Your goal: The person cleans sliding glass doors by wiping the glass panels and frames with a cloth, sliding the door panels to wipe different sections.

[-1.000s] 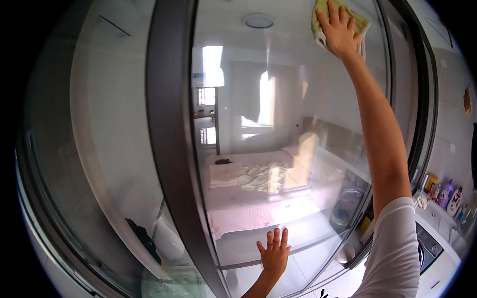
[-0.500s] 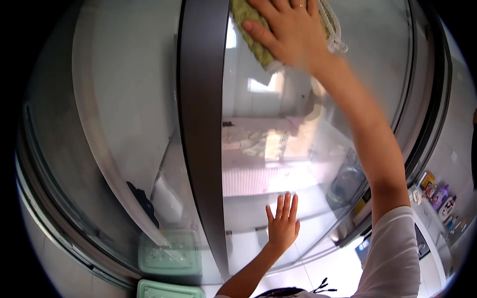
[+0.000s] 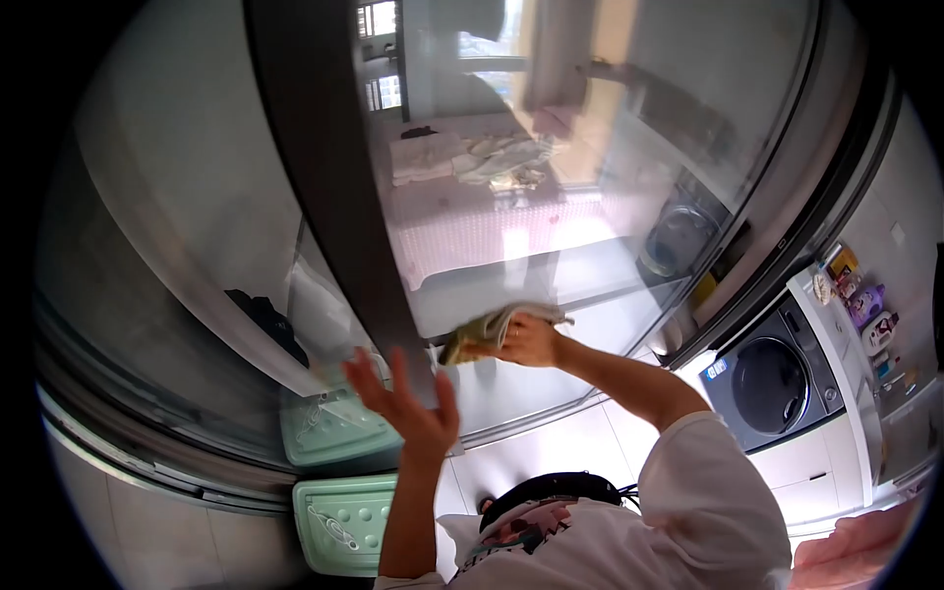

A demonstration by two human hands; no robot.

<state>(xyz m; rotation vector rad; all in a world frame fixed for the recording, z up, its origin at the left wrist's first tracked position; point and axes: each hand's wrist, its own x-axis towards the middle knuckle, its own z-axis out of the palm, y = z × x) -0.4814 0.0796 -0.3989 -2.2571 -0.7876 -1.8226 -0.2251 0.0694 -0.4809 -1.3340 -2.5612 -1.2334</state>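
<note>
My right hand [image 3: 529,341] grips a green cleaning cloth [image 3: 470,339] with a pale edge, low against the glass door panel [image 3: 590,226]. Its fingers are bent over the cloth, and a ring shows on one of them. To the left, my left hand [image 3: 413,411] is raised with spread fingers and holds nothing. It appears in front of the lower part of the dark door frame [image 3: 324,187]; whether it touches the frame I cannot tell. Part of the cloth is hidden under my right hand.
A mint green lidded box [image 3: 339,531] stands on the floor at lower left, mirrored in the glass. At right, a front-loading washing machine [image 3: 772,383] sits under a counter [image 3: 836,369] holding several bottles. Pink fabric [image 3: 855,551] hangs at lower right.
My right hand has come down from the top of the glass with the green cloth. My left hand has moved left, from the glass to the dark frame. The view has shifted.
</note>
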